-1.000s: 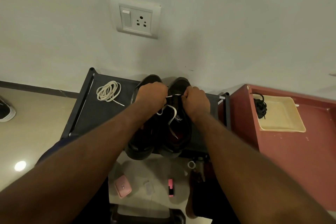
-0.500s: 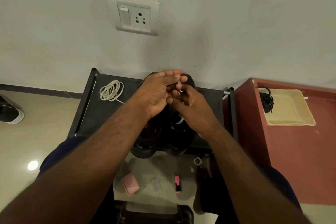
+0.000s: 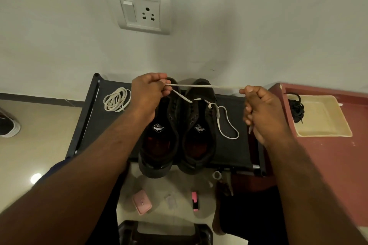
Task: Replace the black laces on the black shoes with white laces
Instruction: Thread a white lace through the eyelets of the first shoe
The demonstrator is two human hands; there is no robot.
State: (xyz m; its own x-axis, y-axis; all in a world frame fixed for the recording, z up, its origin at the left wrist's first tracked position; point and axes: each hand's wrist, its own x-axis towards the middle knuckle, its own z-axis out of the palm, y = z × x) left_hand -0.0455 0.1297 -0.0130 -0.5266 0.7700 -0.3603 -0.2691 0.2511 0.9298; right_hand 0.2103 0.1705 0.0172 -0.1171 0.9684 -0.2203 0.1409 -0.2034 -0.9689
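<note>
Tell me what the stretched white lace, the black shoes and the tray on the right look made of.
The white lace: flat woven textile, matte; it loops limply and pulls into a band. The black shoes: matte, fabric-like uppers, perhaps canvas; soles look rubbery. The tray: probably cream plastic, smooth, with a moulded raised rim.

The lace [image 3: 205, 86] between my left hand [image 3: 148, 93] and right hand [image 3: 262, 111] is white. Below them, the shoes [image 3: 199, 117] are black with dark red insoles and white tongue logos, on a black surface [image 3: 231, 149]. Outside my left hand, a white coil [image 3: 116, 102]; outside my right, black laces [image 3: 296, 108] in a cream tray [image 3: 322, 123].
</note>
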